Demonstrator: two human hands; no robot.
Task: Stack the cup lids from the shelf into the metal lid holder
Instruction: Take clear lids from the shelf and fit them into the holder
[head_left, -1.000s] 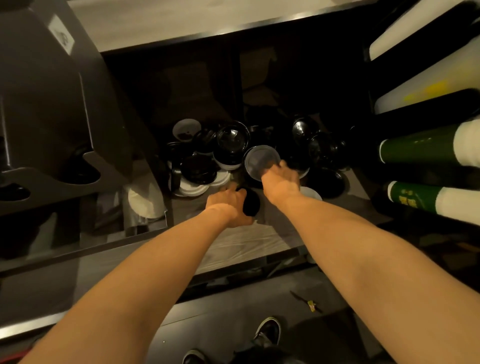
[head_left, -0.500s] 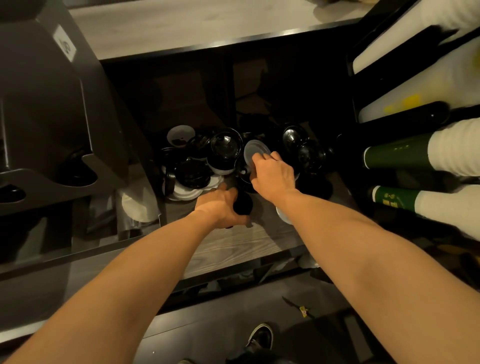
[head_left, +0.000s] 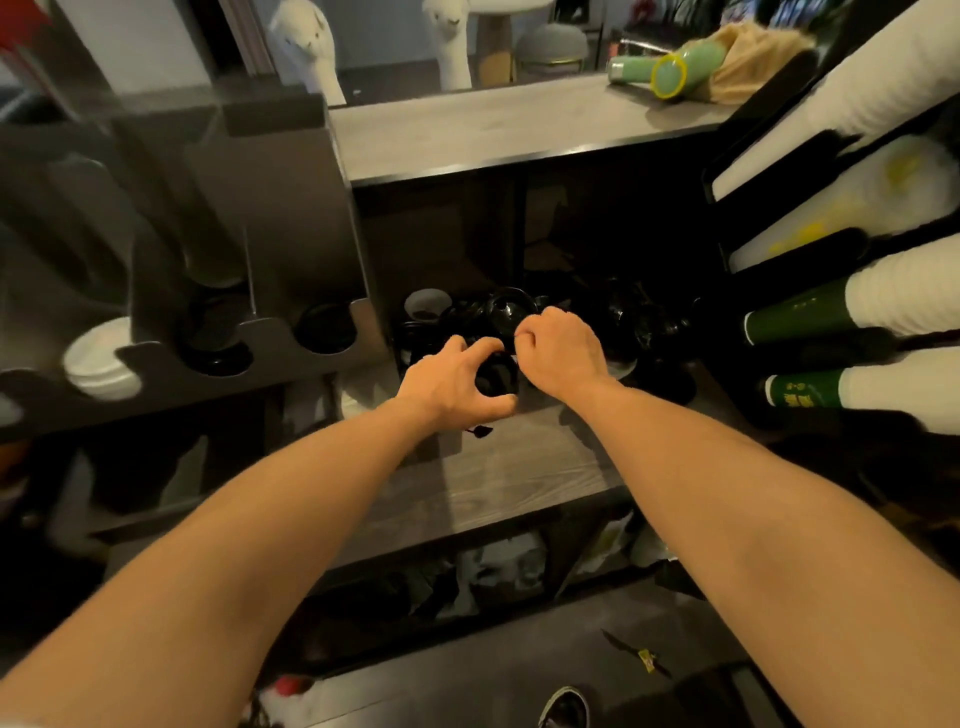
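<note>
Left hand (head_left: 452, 387) gripping black lid stack (head_left: 493, 376) at shelf (head_left: 493, 467) | right hand (head_left: 563, 356) curling in beside it, clear lid now out of sight, grip unclear | gathering continuing; metal lid holder (head_left: 291, 234) waiting left.

Right hand (head_left: 563, 353): its fingers (head_left: 527, 338) lay spread on a clear lid half a second ago. They are now curled toward the palm, just right of the left fingers. Whether they pinch anything cannot be told.
Clear lid: at the right fingertips before, now out of sight.
Left hand (head_left: 452, 382): grip wider, with the fingers arched over the black lid stack (head_left: 496, 376) and the thumb beneath.
View: the camera has tilted up. The table (head_left: 493, 130) beyond the fingers and more of the metal lid holder (head_left: 291, 234) to their left are now in frame.
</note>
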